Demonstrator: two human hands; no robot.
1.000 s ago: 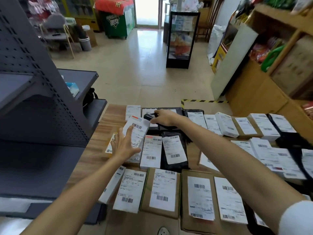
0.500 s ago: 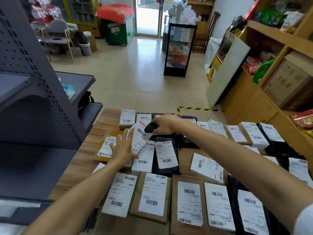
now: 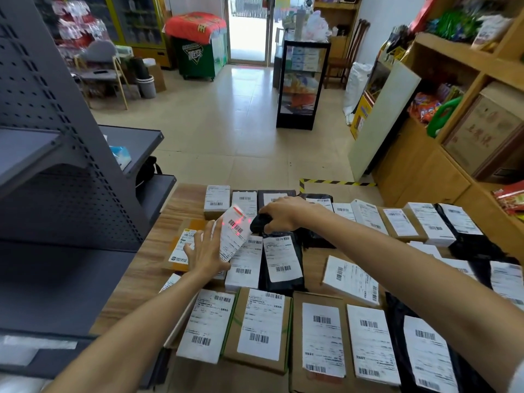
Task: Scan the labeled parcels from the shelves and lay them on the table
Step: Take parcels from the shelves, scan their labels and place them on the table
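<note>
My left hand (image 3: 205,251) holds a white labeled parcel (image 3: 235,232) tilted up above the table, fingers spread behind it. Red scanner light falls on its barcode label. My right hand (image 3: 283,214) grips a black handheld scanner (image 3: 259,224) just right of the parcel, pointed at the label. Below lies the wooden table (image 3: 147,251), covered with several labeled parcels: white boxes, brown cardboard boxes (image 3: 258,330) and black bags (image 3: 282,262), labels facing up.
A grey metal shelf unit (image 3: 65,194) stands at the left, touching the table's edge. Wooden shelves (image 3: 453,137) with goods line the right. A glass display case (image 3: 302,83) stands on the tiled floor beyond the table.
The held parcel has tilted more upright toward the scanner, and red scan light now shows on its label. The view has lifted slightly; both hands stay close together.
</note>
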